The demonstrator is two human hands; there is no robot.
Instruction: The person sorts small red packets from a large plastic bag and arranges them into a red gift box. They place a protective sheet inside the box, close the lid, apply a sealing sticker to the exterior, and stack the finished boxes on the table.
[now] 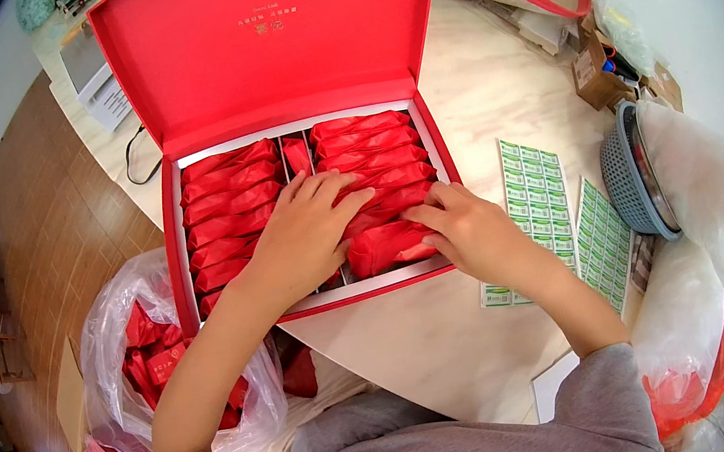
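Observation:
An open red gift box (182,281) stands on the table before me, its lid raised at the far side. Red wrapped packets (232,200) fill the left compartment in a row, and a similar row of packets (368,143) lines the right one. My left hand (303,235) reaches over the divider with fingers spread across the right row, the thumb by the left end of the nearest packet (384,249). With curled fingers and thumb, my right hand (467,227) grips that packet's right end. Its underside is hidden.
A clear plastic bag (106,358) of red packets sits lower left, beside the table. Sheets of green-and-white stickers (535,191) lie right of the box. Farther right are a blue-grey basket (631,176), plastic bags (695,167) and a cardboard box (592,75).

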